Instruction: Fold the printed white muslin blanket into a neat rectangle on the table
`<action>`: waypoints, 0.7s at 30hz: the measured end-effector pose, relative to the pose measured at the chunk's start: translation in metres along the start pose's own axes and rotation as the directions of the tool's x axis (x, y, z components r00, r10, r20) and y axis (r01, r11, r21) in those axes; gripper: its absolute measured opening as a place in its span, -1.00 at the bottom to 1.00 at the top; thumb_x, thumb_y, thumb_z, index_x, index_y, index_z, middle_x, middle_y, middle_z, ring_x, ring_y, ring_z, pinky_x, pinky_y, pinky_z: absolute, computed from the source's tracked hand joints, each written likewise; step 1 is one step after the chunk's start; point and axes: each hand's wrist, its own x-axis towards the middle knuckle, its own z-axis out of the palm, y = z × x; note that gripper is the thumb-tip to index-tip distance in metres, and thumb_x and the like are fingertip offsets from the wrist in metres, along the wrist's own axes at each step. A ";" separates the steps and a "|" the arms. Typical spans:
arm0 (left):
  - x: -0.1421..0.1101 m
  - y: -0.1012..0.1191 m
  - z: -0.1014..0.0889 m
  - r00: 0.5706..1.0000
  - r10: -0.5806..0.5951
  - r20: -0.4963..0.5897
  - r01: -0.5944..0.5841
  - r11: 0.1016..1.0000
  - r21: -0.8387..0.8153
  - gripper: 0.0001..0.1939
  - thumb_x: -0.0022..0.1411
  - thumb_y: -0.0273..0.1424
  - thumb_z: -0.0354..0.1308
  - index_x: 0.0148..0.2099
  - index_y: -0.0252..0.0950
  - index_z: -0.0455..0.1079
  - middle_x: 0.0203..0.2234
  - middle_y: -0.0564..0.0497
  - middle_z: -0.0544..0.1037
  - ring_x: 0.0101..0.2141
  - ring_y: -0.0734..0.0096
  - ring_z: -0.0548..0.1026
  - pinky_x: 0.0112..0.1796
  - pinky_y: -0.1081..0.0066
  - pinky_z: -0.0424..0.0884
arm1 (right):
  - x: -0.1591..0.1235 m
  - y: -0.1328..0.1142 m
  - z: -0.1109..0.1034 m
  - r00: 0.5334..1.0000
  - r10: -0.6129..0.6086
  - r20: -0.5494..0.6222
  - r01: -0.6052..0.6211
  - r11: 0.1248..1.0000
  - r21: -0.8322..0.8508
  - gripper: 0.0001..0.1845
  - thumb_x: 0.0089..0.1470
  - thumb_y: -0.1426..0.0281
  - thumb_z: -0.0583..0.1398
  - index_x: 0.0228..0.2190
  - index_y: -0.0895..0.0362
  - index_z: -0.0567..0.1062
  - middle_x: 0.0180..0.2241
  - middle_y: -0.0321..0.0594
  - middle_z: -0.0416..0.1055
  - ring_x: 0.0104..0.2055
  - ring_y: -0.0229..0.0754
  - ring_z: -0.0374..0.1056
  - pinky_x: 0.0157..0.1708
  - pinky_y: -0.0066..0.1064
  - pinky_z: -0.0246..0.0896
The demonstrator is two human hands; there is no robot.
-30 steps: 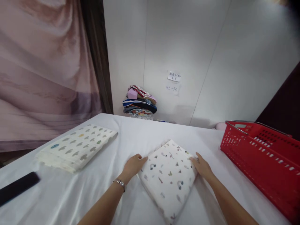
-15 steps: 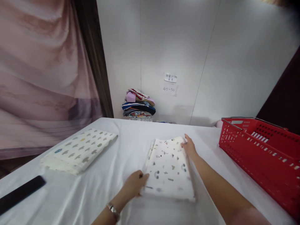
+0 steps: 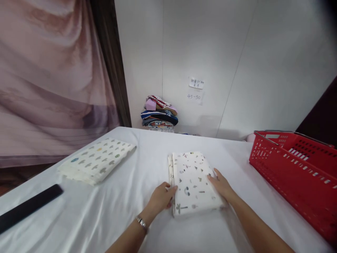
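Note:
A folded white cloth (image 3: pixel 195 182) printed with small palm trees, rainbows and other motifs lies in front of me on the white-covered table. My left hand (image 3: pixel 162 196), with a metal band at its wrist, grips the cloth's left edge, thumb on top and some fingers hidden beneath. On the opposite side, my right hand (image 3: pixel 221 182) holds the right edge, its thumb lying over the printed face. Loose fold layers show along the cloth's left side. To the left rests another folded cream cloth (image 3: pixel 101 160) with grey mushroom-like prints and a few coloured ones.
A red plastic basket (image 3: pixel 289 172) with metal handles stands on the right. At the left front lies a long black flat bar (image 3: pixel 31 207). Beyond the table's far edge, a pile of folded fabrics (image 3: pixel 159 114) sits by the wall. A pink curtain (image 3: pixel 52 77) hangs at left.
My right hand has slid down from the cloth's far right corner to the middle of its right edge. My left hand remains at the left edge. The view has shifted slightly.

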 end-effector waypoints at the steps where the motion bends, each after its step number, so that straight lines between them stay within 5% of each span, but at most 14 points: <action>1: 0.000 0.003 0.002 1.000 0.009 -0.012 -0.009 1.000 0.014 -0.63 0.07 -0.06 0.05 -0.26 -0.26 0.25 -0.57 0.02 0.47 -0.68 0.37 0.41 -0.64 0.41 0.29 | -0.008 0.001 -0.002 0.999 0.028 0.023 -0.028 1.000 0.006 -0.15 -0.03 0.02 0.09 0.20 0.17 0.06 0.10 0.02 0.23 0.10 0.01 0.21 0.01 -0.22 0.16; 5: -0.002 0.009 0.012 0.996 0.062 -0.068 -0.053 0.991 0.124 -0.72 0.06 -0.17 0.11 -0.31 -0.29 0.27 -0.54 -0.01 0.50 -0.63 0.41 0.43 -0.57 0.46 0.29 | -0.021 0.002 -0.014 0.997 0.015 0.075 -0.016 1.000 0.014 -0.17 -0.10 0.13 0.18 0.17 0.16 0.13 0.09 -0.04 0.26 0.06 0.02 0.24 0.02 -0.21 0.15; 9: -0.008 0.009 0.030 0.998 -0.032 0.060 0.032 0.999 0.007 -0.68 0.05 -0.24 0.13 -0.18 -0.33 0.26 -0.60 0.03 0.48 -0.64 0.41 0.42 -0.59 0.47 0.31 | -0.012 0.008 -0.034 1.000 -0.010 0.003 0.010 0.999 0.033 -0.16 -0.12 0.16 0.21 0.17 0.15 0.14 -0.06 -0.06 0.39 -0.11 0.00 0.38 -0.11 -0.24 0.24; 16: -0.015 0.006 0.042 0.994 -0.032 0.102 0.035 0.999 -0.030 -0.71 0.04 -0.26 0.16 -0.23 -0.33 0.26 -0.59 0.04 0.47 -0.68 0.45 0.41 -0.64 0.50 0.31 | -0.009 0.026 -0.048 0.997 -0.050 0.066 0.070 0.936 -0.345 -0.31 -0.03 0.15 0.13 0.12 0.15 0.24 0.00 -0.04 0.34 0.00 0.05 0.28 -0.03 -0.19 0.15; 21: -0.013 0.005 0.036 0.992 -0.038 0.122 0.050 0.993 -0.103 -0.72 0.03 -0.27 0.19 -0.26 -0.32 0.26 -0.54 0.03 0.49 -0.66 0.50 0.42 -0.61 0.52 0.34 | -0.031 -0.002 -0.035 0.947 -0.319 -0.030 0.290 0.892 -0.347 -0.50 0.02 0.22 0.05 0.00 0.12 0.38 0.02 -0.11 0.32 0.02 -0.03 0.24 -0.01 -0.25 0.13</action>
